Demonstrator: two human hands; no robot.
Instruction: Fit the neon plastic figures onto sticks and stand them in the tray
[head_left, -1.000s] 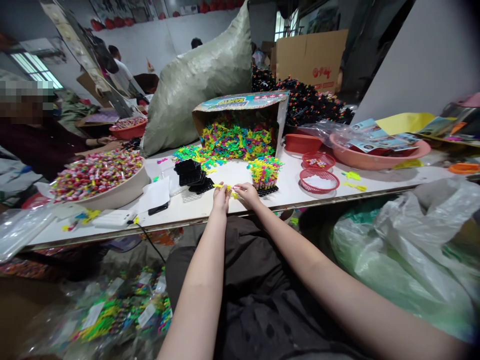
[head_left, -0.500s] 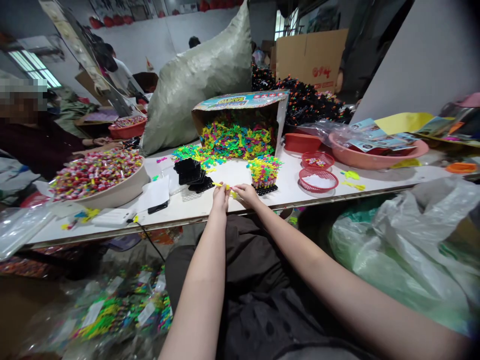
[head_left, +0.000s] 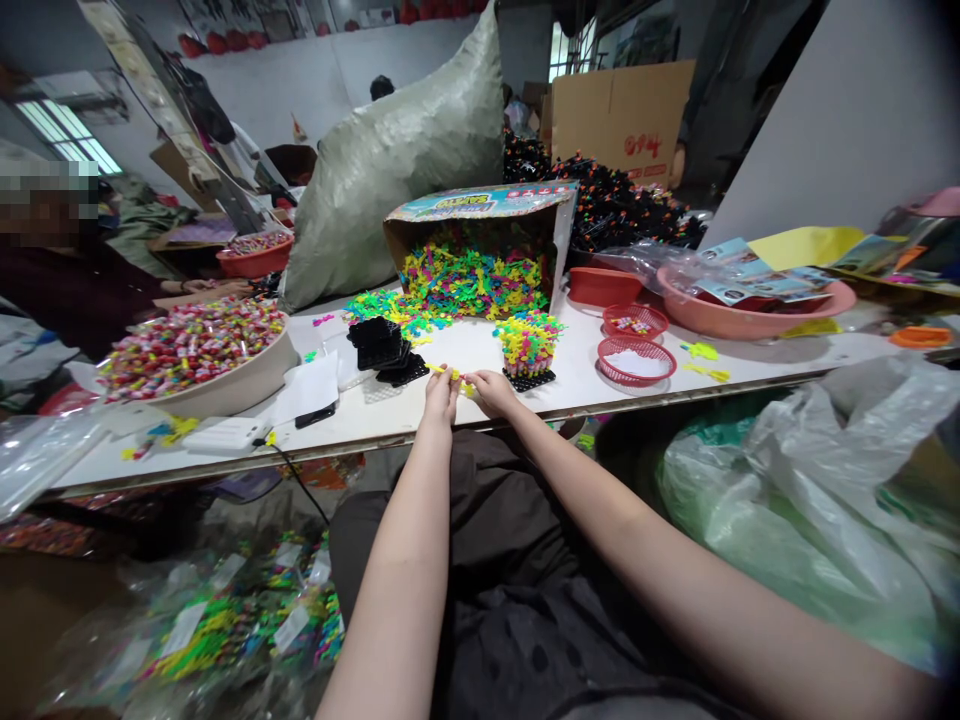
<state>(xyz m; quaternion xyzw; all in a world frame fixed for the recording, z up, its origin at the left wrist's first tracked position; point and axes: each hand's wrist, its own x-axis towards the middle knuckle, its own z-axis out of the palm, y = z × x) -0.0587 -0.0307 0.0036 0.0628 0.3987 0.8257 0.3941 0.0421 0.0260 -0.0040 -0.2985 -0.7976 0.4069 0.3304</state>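
My left hand (head_left: 442, 393) is closed on a small yellow plastic piece (head_left: 437, 370) at the table's front edge. Beside it, my right hand (head_left: 491, 392) pinches at the other end of the yellow piece; its fingertips hide what they grip there. Just right of my right hand, a black perforated tray (head_left: 534, 381) holds upright rows of small colourful pieces (head_left: 527, 345). Left of my left hand lies a stack of black trays (head_left: 379, 345). Behind both hands, an open carton (head_left: 480, 205) on its side spills bright plastic pieces (head_left: 472, 280) onto the table.
On the left stands a tub (head_left: 240, 390) heaped with small colourful pieces, near a co-worker's arm (head_left: 172, 290). Red baskets (head_left: 636, 372) and a pink basin (head_left: 757, 318) sit to the right. A large sack (head_left: 397, 160) stands behind; plastic bags (head_left: 810, 510) hang below right.
My hands stay almost in place, still closed around the yellow piece. The co-worker's hands at the left have shifted slightly, and a person in the background at upper left is less visible.
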